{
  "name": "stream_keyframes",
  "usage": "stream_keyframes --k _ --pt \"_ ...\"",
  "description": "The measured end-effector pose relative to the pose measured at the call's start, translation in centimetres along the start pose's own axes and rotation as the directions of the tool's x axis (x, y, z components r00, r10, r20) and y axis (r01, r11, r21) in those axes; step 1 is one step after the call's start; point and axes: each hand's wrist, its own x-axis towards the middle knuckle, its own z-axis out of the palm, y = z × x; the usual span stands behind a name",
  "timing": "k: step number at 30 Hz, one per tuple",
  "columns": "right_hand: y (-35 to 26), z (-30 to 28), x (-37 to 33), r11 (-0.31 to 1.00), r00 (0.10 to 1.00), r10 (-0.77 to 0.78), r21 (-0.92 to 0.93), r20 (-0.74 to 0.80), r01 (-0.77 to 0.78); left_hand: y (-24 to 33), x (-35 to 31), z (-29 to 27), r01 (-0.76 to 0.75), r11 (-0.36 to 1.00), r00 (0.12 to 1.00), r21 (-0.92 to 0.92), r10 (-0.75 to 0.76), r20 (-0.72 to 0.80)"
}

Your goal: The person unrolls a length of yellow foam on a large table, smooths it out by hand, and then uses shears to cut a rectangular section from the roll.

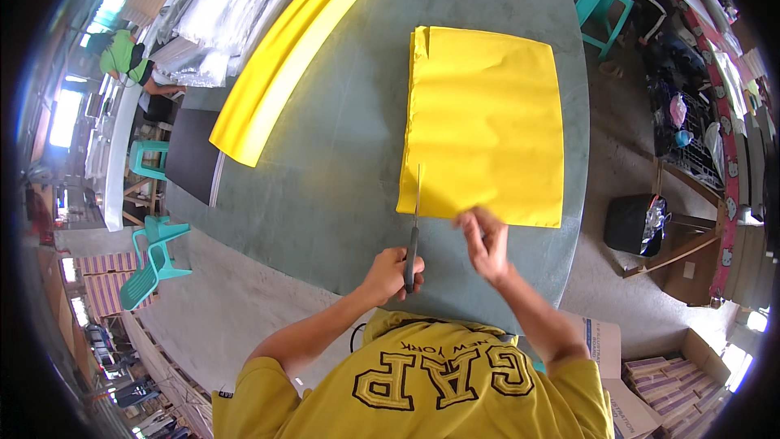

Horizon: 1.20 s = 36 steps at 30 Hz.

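My left hand (393, 276) is wrapped around the black handle of a knife (412, 256). Its long thin blade points away from me and lies over the lower left corner of a stack of folded yellow sheets (487, 126). My right hand (485, 245) is at the near edge of that stack, with its fingers curled in and slightly blurred. Whether anything is between those fingers cannot be made out. The stack's left side shows several uneven layered edges.
A curved yellow sheet (296, 61) lies on the green table (341, 219). Beyond its left side are clear plastic-wrapped stacks (227, 20) and a dark board (193, 150). Teal stools (601, 8) stand by the table. Other people work at far left and far right.
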Motion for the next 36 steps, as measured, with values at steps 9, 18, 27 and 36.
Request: stream_keyframes --k 9,18,27,36 --pt "1.1 2.1 1.1 -0.090 0.873 0.440 0.978 0.210 -0.190 0.7 -1.5 1.0 -0.071 0.997 0.992 -0.007 0.071 0.106" --pt "3.8 3.7 0.8 0.250 0.890 0.455 0.953 0.038 -0.169 0.1 0.0 0.9 -0.033 0.998 0.999 0.054 0.031 0.042" --pt "3.9 3.8 0.8 0.264 0.874 0.485 0.954 -0.005 -0.142 -0.4 0.4 0.8 -0.046 0.998 0.998 0.049 0.044 0.052" --pt "3.7 3.7 0.9 0.270 0.864 0.504 0.952 -0.013 -0.143 -0.9 0.4 1.4 -0.069 0.997 0.998 -0.015 0.069 -0.007"
